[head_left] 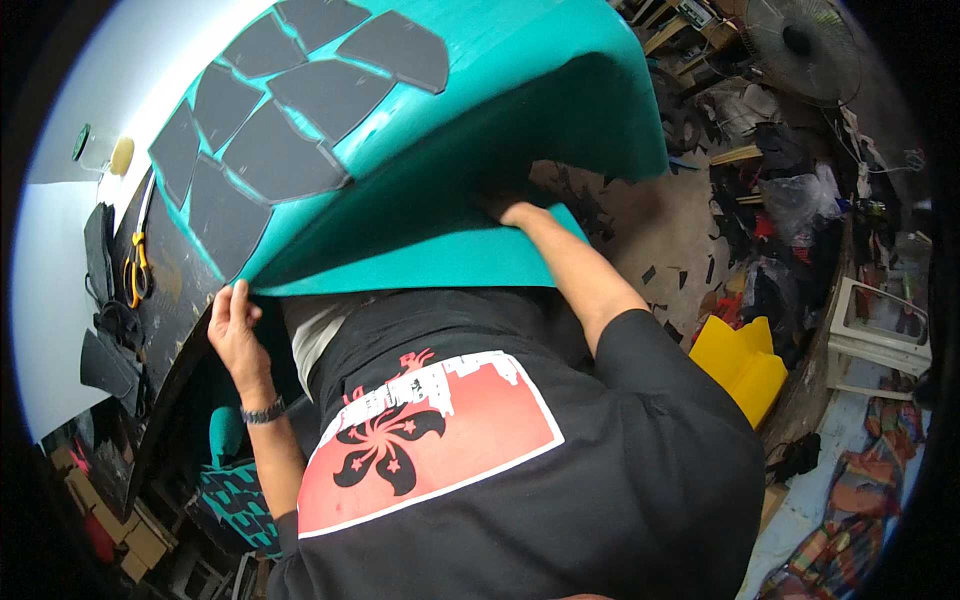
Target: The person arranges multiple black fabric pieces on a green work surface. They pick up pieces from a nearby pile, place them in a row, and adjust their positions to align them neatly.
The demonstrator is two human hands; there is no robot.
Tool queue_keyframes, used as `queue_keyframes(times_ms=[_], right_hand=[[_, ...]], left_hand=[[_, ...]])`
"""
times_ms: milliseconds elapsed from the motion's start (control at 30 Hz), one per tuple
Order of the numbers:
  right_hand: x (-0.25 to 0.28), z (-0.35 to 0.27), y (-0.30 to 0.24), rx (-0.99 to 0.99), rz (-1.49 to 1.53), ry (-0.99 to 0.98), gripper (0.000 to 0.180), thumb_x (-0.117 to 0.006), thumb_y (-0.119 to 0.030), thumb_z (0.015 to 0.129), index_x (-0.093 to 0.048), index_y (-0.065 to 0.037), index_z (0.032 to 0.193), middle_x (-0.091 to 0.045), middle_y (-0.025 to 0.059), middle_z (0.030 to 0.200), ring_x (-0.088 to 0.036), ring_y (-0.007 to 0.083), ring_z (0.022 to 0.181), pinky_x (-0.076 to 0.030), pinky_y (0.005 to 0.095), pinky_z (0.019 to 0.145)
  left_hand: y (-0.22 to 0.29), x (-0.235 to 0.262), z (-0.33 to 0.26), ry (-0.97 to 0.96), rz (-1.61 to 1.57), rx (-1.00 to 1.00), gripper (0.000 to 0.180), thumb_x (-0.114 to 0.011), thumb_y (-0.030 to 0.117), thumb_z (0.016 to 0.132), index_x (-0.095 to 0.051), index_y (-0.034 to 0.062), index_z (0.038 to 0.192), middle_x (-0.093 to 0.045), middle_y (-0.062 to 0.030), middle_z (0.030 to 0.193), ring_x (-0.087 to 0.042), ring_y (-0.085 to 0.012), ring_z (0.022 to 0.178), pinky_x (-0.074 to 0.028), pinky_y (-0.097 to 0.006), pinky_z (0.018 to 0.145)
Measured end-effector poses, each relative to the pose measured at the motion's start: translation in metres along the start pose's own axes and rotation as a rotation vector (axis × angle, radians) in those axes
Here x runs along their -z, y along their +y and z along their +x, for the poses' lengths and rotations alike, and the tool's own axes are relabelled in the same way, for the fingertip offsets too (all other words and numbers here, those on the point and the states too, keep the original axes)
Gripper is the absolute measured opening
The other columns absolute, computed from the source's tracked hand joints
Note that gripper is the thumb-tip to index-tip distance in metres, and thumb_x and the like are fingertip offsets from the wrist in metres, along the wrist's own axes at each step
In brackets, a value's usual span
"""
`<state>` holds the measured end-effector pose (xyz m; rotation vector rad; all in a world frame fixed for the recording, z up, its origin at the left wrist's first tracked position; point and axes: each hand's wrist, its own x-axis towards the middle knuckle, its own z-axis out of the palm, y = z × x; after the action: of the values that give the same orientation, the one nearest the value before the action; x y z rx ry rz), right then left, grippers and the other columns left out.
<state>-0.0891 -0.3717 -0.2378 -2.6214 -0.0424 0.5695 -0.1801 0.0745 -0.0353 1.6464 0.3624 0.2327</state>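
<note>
A large teal sheet spreads before me, with several dark grey cut panels laid close together on its far left part. Its near side bends down into a shadowed fold, and a lower teal flap runs along my waist. My left hand is closed in a pinch on the sheet's near left corner, just below the nearest grey panel. Over on the right, my right hand reaches across the lower flap into the fold, where shadow hides its fingers.
Orange-handled scissors lie on the dark table edge at left, near black scraps. A yellow folded piece, a white stool and heaps of scraps are on the right. A fan stands far right.
</note>
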Motion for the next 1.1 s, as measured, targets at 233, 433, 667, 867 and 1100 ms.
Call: queue_keyframes(times_ms=[233, 433, 667, 867, 1100], right_hand=[[-0.003, 0.068, -0.062, 0.240, 0.109, 0.162, 0.058, -0.039, -0.043, 0.100, -0.041, -0.013, 0.149, -0.032, 0.0190, 0.157, -0.031, 0.0361, 0.145, -0.024, 0.0471, 0.120], [-0.007, 0.115, -0.099, 0.209, 0.007, 0.158, 0.055, -0.039, -0.040, 0.100, -0.043, -0.011, 0.148, -0.034, 0.0205, 0.155, -0.034, 0.0370, 0.142, -0.026, 0.0471, 0.118], [-0.014, 0.117, -0.107, 0.202, -0.107, 0.125, 0.053, -0.040, -0.036, 0.100, -0.044, -0.009, 0.146, -0.037, 0.0223, 0.153, -0.038, 0.0380, 0.140, -0.029, 0.0470, 0.117], [-0.001, 0.082, -0.111, 0.298, -0.265, 0.154, 0.051, -0.040, -0.032, 0.101, -0.046, -0.008, 0.145, -0.039, 0.0238, 0.151, -0.041, 0.0389, 0.137, -0.031, 0.0470, 0.116], [0.105, -0.061, -0.160, 0.231, -0.264, -0.793, 0.044, -0.048, -0.021, 0.097, -0.051, 0.003, 0.134, -0.055, 0.0285, 0.133, -0.052, 0.0412, 0.126, -0.043, 0.0429, 0.105]], left_hand=[[0.003, 0.049, 0.003, 0.121, 0.001, 0.008, 0.008, -0.067, 0.015, 0.097, -0.068, 0.0064, 0.097, -0.055, 0.0068, 0.075, -0.045, -0.0012, 0.062, -0.032, -0.017, 0.056], [0.000, 0.070, -0.006, 0.234, 0.085, 0.055, 0.011, -0.068, 0.019, 0.096, -0.069, 0.0088, 0.100, -0.061, 0.0068, 0.080, -0.051, -0.0012, 0.067, -0.035, -0.016, 0.057], [0.003, 0.072, -0.015, 0.197, 0.151, 0.196, 0.013, -0.068, 0.022, 0.096, -0.068, 0.0086, 0.094, -0.058, 0.0067, 0.078, -0.051, -0.0025, 0.069, -0.034, -0.018, 0.058], [0.016, 0.067, -0.017, 0.104, 0.198, 0.187, 0.013, -0.067, 0.020, 0.096, -0.067, 0.0078, 0.091, -0.059, 0.0066, 0.079, -0.054, -0.0023, 0.070, -0.037, -0.019, 0.061], [0.045, 0.079, -0.014, 0.042, 0.313, 0.114, 0.023, -0.062, 0.019, 0.099, -0.070, -0.0017, 0.097, -0.064, -0.0015, 0.077, -0.056, -0.0072, 0.068, -0.045, -0.024, 0.064]])
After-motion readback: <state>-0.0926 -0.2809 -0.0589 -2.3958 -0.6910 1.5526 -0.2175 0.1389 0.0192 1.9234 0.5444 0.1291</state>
